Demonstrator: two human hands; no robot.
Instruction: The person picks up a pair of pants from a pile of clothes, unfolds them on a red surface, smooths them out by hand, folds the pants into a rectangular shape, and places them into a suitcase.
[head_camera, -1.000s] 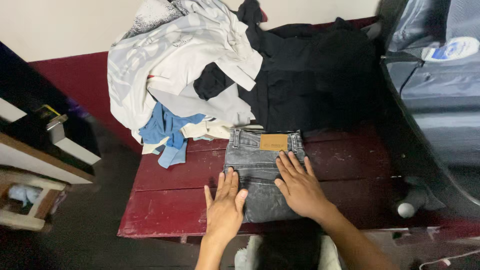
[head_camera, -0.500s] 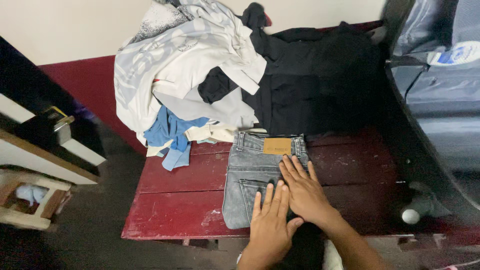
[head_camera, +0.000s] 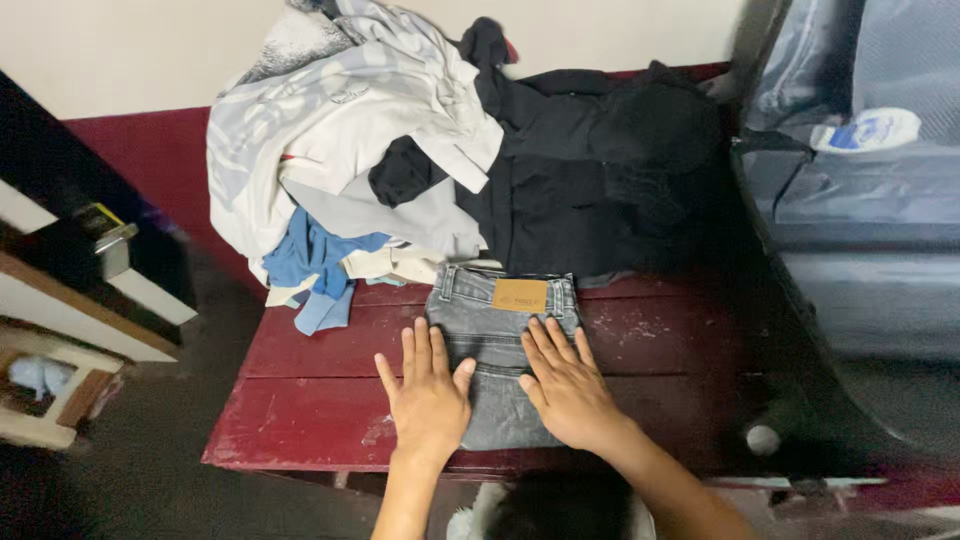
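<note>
We note a folded pair of grey denim jeans (head_camera: 497, 350) lying on the dark red wooden tabletop (head_camera: 320, 400), near its front edge and roughly at its middle, waistband and tan leather patch (head_camera: 520, 295) turned to the far side. Both hands lie flat on it, palms down, fingers spread, gripping nothing. The left hand (head_camera: 430, 395) covers the left edge of the fold, part on denim and part on the boards; the right hand (head_camera: 565, 385) presses the right half just below the patch. We judge the flat palms serve to hold the fold down and smooth it, since stiff denim tends to spring open.

Surroundings: directly beyond the waistband, touching or nearly so, rises a loose heap of clothing, with white and pale grey garments (head_camera: 340, 130) on the far left, a blue cloth (head_camera: 315, 260) hanging off the left near side, and black garments (head_camera: 600, 170) on the far right. This heap fills the far half of the tabletop and leaves bare boards only left and right of the jeans. To the right stands an open dark grey suitcase (head_camera: 860, 200); to the left, a dark shelf unit (head_camera: 90, 270).
</note>
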